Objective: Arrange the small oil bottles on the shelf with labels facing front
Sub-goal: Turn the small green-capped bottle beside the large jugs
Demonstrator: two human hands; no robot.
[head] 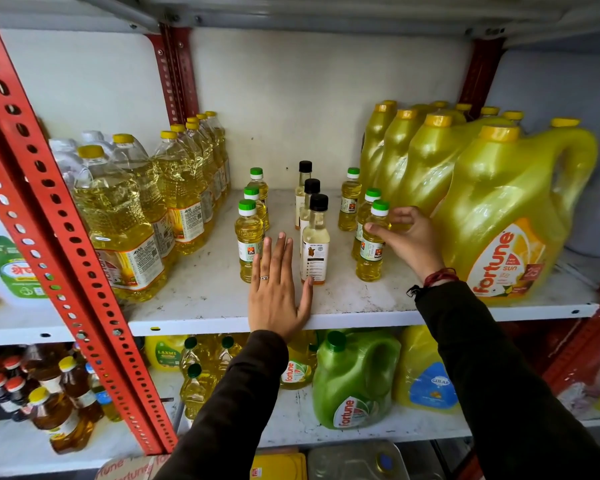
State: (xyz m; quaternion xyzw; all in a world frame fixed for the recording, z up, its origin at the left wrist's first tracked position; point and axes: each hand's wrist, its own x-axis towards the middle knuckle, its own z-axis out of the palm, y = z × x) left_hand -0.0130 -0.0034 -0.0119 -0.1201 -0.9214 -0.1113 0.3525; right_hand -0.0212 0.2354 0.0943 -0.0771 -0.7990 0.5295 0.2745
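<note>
Small oil bottles stand in three rows on the white shelf [201, 299]. The left row has green caps, its front bottle [248, 239] showing its label. The middle row has black caps, with the front bottle [315, 244] nearest me. The right row has green caps. My right hand [407, 237] grips the front right bottle [371, 247] at its shoulder, label turned forward. My left hand [278, 289] lies flat and open on the shelf between the left and middle rows, thumb touching the black-capped bottle's base.
Large clear oil bottles [125, 230] crowd the shelf's left side. Big yellow Fortune jugs [506, 220] stand close on the right, just behind my right hand. A red slotted upright [59, 216] crosses the left. The lower shelf holds more jugs and bottles [354, 379].
</note>
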